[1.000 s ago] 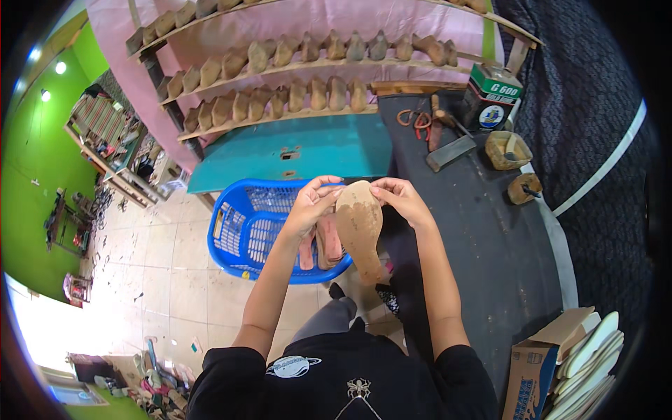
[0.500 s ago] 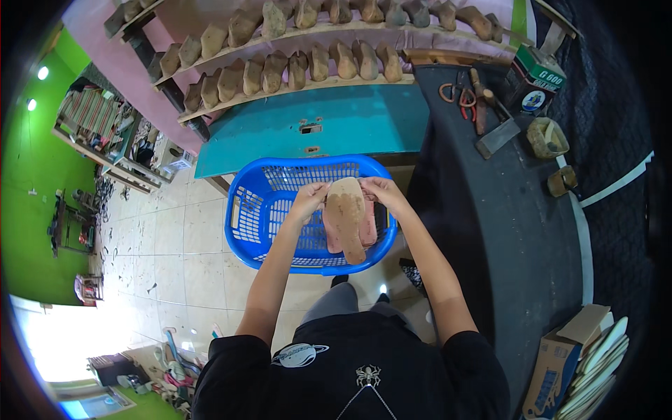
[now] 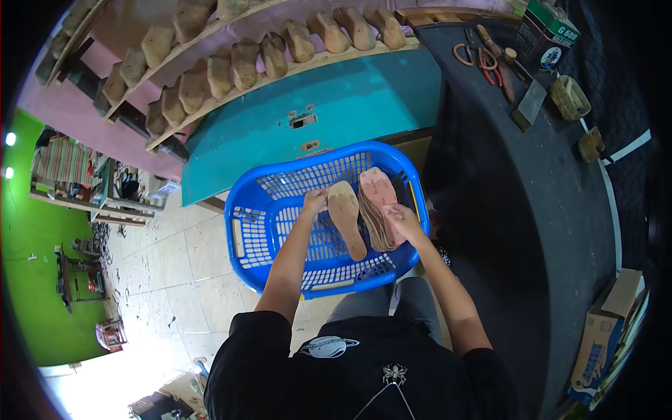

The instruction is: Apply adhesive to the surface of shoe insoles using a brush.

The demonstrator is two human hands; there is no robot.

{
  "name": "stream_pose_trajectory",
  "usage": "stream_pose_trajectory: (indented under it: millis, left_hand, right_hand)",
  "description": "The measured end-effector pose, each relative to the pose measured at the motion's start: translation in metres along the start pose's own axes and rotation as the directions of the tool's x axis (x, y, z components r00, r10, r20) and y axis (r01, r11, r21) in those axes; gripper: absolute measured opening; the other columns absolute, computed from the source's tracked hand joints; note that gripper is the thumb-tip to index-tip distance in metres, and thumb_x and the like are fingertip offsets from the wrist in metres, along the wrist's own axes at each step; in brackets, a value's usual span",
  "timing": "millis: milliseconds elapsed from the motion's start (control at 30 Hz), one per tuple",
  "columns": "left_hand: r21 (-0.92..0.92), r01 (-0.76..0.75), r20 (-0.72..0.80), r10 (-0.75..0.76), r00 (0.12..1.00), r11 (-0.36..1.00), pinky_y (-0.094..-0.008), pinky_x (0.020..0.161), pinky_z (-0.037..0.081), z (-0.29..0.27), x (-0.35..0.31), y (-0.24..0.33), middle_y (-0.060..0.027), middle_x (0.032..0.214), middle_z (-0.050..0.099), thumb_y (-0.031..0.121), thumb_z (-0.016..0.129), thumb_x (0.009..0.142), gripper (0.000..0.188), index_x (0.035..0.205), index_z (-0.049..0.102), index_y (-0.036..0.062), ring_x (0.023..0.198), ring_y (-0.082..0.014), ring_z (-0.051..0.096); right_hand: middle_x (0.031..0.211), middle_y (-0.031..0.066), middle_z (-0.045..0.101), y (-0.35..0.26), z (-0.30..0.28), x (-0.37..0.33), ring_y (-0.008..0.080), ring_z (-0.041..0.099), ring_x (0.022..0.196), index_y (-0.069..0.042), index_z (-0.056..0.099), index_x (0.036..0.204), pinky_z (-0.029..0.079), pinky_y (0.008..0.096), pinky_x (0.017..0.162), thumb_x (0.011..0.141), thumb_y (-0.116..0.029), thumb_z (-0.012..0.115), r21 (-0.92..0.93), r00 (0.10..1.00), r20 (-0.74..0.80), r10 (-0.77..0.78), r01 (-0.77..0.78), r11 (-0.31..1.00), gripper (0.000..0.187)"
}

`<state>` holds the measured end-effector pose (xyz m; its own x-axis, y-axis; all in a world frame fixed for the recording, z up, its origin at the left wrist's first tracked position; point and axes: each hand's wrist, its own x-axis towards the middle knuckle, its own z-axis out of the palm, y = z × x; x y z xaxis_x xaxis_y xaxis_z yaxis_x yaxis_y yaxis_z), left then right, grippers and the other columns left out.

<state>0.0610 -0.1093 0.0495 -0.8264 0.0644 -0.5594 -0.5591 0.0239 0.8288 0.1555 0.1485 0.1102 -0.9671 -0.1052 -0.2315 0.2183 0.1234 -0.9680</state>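
Observation:
My left hand (image 3: 317, 201) is closed on the upper left edge of a tan shoe insole (image 3: 346, 222), held over a blue plastic basket (image 3: 246, 180). Just right of it is a stack of insoles (image 3: 379, 187), pink on top, with several layered brown edges showing along its left side. My right hand (image 3: 404, 222) grips the right side of this stack, fingers over the pink face and the underside hidden. The two hands are apart, each with its own piece. Whether the stack still rests on the basket's bottom, I cannot tell.
A teal cabinet (image 3: 245, 140) stands beyond the basket, below shelves of wooden shoe lasts (image 3: 245, 64). To the right, a dark-covered table (image 3: 504, 189) holds pliers (image 3: 489, 68), a hammer (image 3: 528, 105), a tin (image 3: 546, 35) and a small container (image 3: 570, 98). A cardboard box (image 3: 600, 336) sits lower right.
My right hand has let go of the tan insole and taken hold of the pink-topped stack. The tan insole has shifted left of the stack, uncovering it. The view has moved closer to the basket.

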Motion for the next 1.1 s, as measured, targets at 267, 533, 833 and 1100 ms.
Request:
stream_pose_trajectory:
  millis: [267, 533, 833, 1100]
  left_hand:
    - [0.045, 0.076, -0.075, -0.073, 0.995, 0.996, -0.027, 0.062, 0.049, 0.003, 0.066, -0.09, -0.0063, 0.081, 0.059, 0.029, 0.052, 0.084, 0.032, 0.094, 0.056, -0.0011, 0.067, -0.0134, 0.057]
    - [0.019, 0.131, -0.061, -0.13, 0.99, 0.991, -0.0297, 0.07, 0.047, -0.005, 0.102, -0.12, -0.0072, 0.088, 0.06, 0.031, 0.051, 0.085, 0.035, 0.102, 0.055, 0.0011, 0.079, -0.0173, 0.059]
    - [0.657, -0.26, -0.149, 0.46, 0.875, 0.707, -0.0385, 0.08, 0.043, -0.004, 0.072, -0.092, -0.0189, 0.095, 0.057, 0.029, 0.05, 0.081, 0.03, 0.095, 0.06, 0.005, 0.086, -0.035, 0.055]
    - [0.39, -0.635, 0.226, 0.599, 0.768, 0.667, -0.0344, 0.072, 0.046, 0.075, -0.051, 0.033, -0.0184, 0.092, 0.056, 0.017, 0.053, 0.078, 0.025, 0.097, 0.056, 0.0005, 0.082, -0.03, 0.057]
  right_hand:
    - [0.094, 0.0131, 0.054, 0.02, 0.02, -0.013, 0.0299, 0.051, 0.09, -0.001, 0.054, 0.095, 0.039, 0.0366, 0.08, 0.076, -0.008, 0.051, -0.516, 0.907, -0.037, -0.42, 0.342, 0.785, 0.021]
    - [0.099, 0.0119, 0.051, 0.021, 0.025, -0.022, 0.0297, 0.047, 0.095, -0.003, 0.054, 0.097, 0.036, 0.0371, 0.084, 0.077, -0.009, 0.051, -0.594, 0.863, 0.049, -0.502, 0.429, 0.68, 0.022]
    - [0.102, 0.0131, 0.051, -0.022, 0.018, -0.047, 0.0301, 0.047, 0.096, -0.003, 0.054, 0.099, 0.037, 0.0367, 0.083, 0.076, -0.009, 0.052, -0.537, 0.883, 0.006, -0.47, 0.399, 0.743, 0.024]
    - [0.104, 0.0126, 0.051, -0.094, -0.013, -0.096, 0.0298, 0.048, 0.098, -0.004, 0.054, 0.099, 0.037, 0.0371, 0.084, 0.074, -0.008, 0.051, -0.558, 0.892, -0.187, -0.412, 0.248, 0.792, 0.025]
